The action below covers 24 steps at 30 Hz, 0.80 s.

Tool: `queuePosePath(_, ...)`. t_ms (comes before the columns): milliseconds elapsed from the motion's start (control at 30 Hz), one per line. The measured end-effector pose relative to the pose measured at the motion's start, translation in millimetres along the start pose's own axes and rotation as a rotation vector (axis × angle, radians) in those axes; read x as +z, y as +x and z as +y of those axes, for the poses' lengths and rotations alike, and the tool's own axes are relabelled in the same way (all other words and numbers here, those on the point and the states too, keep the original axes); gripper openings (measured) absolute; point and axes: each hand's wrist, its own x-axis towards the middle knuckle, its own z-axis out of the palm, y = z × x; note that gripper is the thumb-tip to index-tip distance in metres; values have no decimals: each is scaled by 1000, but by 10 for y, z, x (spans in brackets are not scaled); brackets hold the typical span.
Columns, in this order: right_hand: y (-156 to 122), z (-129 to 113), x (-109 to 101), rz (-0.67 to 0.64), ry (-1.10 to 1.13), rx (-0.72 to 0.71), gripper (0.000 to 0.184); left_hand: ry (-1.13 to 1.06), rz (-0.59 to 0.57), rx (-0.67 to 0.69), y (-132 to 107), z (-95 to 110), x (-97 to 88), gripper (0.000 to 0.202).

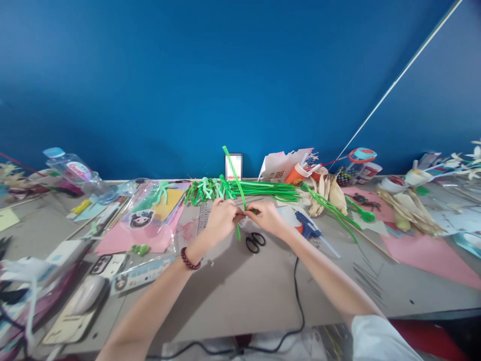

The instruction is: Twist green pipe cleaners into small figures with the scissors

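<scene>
My left hand [221, 218] and my right hand [267, 216] meet above the middle of the table, both pinching one green pipe cleaner [233, 173] that sticks up and back between them. Its lower end hangs below my fingers. My left wrist wears a dark red bead bracelet [190, 260]. Just behind my hands lies a bundle of green pipe cleaners [259, 189], some with curled ends. Black-handled scissors [255, 241] lie on the table right under my hands.
A blue glue gun [308, 226] lies right of my hands, its black cable [298, 296] running to the front edge. Pink paper [424, 253], dried husks [332, 195] and cups [361, 163] fill the right. Packets [150, 215], a plastic bottle [73, 170] and a mouse [88, 293] sit left.
</scene>
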Motion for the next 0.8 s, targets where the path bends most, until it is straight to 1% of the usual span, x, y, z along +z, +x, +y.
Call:
queuePosePath(100, 3, 55, 16, -32, 70, 116, 19, 136, 69, 67, -16, 42, 75, 26)
queuePosePath(233, 41, 115, 4, -121, 407, 354, 25, 224, 151, 125, -50, 73, 112, 24)
queuePosePath(333, 70, 138, -13, -162, 647, 519, 32, 386, 209, 209, -84, 125, 116, 23)
queuePosePath(433, 75, 152, -9, -185, 748, 597, 35, 498, 246, 270, -110, 192, 140, 25)
queuePosePath(500, 67, 157, 4, -179, 696, 562, 32, 511, 234, 257, -116, 224, 160, 26)
queuePosePath(600, 47, 151, 10, -134, 431, 372, 22, 406, 139, 167, -104, 239, 145, 25)
queuePosePath(667, 37, 141, -13, -133, 254, 235, 16, 261, 48, 92, -88, 227, 84, 27)
queuePosePath(700, 34, 136, -33, -146, 201, 183, 15, 174, -6, 52, -80, 213, 41, 31)
queuePosePath(767, 33, 128, -87, -192, 165, 118, 15, -20, -137, -45, -63, 170, -53, 42)
queuePosePath(800, 35, 125, -116, -218, 169, 100, 15, -142, -220, -97, -55, 140, -95, 47)
